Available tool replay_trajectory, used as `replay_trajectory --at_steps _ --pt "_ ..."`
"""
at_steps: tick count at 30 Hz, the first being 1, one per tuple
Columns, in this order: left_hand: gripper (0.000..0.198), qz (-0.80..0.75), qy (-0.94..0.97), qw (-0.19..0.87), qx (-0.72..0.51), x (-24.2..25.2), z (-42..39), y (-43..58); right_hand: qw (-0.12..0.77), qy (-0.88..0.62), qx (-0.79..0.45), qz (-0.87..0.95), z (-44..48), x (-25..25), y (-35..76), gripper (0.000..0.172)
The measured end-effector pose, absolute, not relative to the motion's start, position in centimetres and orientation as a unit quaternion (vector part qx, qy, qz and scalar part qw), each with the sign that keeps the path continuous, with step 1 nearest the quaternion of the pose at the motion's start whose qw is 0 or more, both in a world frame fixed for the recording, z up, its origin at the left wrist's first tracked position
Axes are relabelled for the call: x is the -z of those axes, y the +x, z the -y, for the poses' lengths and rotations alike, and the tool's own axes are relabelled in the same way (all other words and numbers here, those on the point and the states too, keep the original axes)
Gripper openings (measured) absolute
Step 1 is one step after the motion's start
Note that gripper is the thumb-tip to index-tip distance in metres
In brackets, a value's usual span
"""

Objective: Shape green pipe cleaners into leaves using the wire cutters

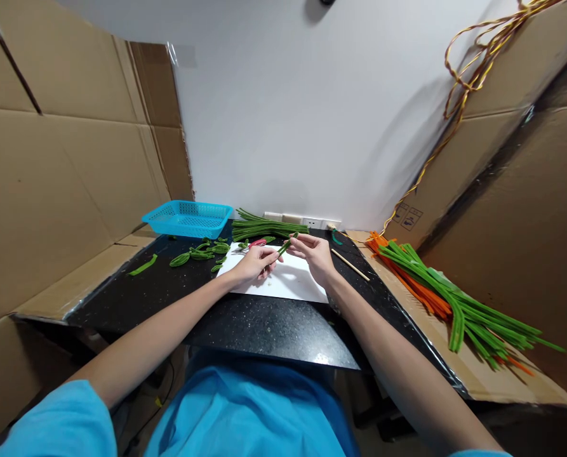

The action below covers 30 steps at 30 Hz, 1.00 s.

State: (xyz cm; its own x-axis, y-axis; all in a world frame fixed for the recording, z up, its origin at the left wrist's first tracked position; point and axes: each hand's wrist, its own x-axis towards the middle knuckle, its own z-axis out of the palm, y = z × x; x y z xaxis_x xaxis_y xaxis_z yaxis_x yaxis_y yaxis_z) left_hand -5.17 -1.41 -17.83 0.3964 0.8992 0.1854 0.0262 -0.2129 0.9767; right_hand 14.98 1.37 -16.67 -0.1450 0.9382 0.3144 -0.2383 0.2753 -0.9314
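My left hand (pixel 256 264) and my right hand (pixel 313 254) meet above a white sheet (pixel 295 289) on the black tabletop. Between them runs a short dark green pipe cleaner (pixel 284 247), which looks doubled. The left fingers pinch its lower end, while the right fingertips grip the upper end. Behind my left hand lies a red-handled cutting tool (pixel 257 243), partly hidden. Several leaf shapes of bent green pipe cleaner (pixel 201 254) are scattered to the left of the sheet. A bundle of dark green pipe cleaners (pixel 266 226) lies at the back, near the wall.
A blue plastic basket (pixel 188 230) stands at the back left. Right of the sheet is a thin wooden stick (pixel 350 265). Bright green pipe cleaners (pixel 447 293) and orange ones (pixel 419 289) lie on cardboard at the right. Cardboard walls (pixel 68 165) flank the table; a twisted cable (pixel 426 168) hangs at right.
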Motion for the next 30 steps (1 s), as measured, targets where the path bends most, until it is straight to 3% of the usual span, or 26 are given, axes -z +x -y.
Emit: replay_trajectory --at_steps 3,10,19,30 --pt "0.043 -0.353 0.652 0.520 -0.425 17.89 1.54 -5.08 0.555 -0.318 -0.516 0.569 -0.88 16.84 14.45 0.046" --pt "0.043 -0.358 0.644 0.535 -0.414 17.95 1.44 -5.00 0.613 -0.335 -0.468 0.541 -1.64 16.87 14.82 0.042" --pt "0.045 -0.360 0.660 0.529 -0.394 18.09 1.60 -5.23 0.538 -0.316 -0.496 0.603 -1.11 17.18 14.38 0.043" --pt "0.051 -0.340 0.672 0.546 -0.368 18.23 1.61 -5.47 0.533 -0.313 -0.466 0.633 -1.11 17.16 14.60 0.037"
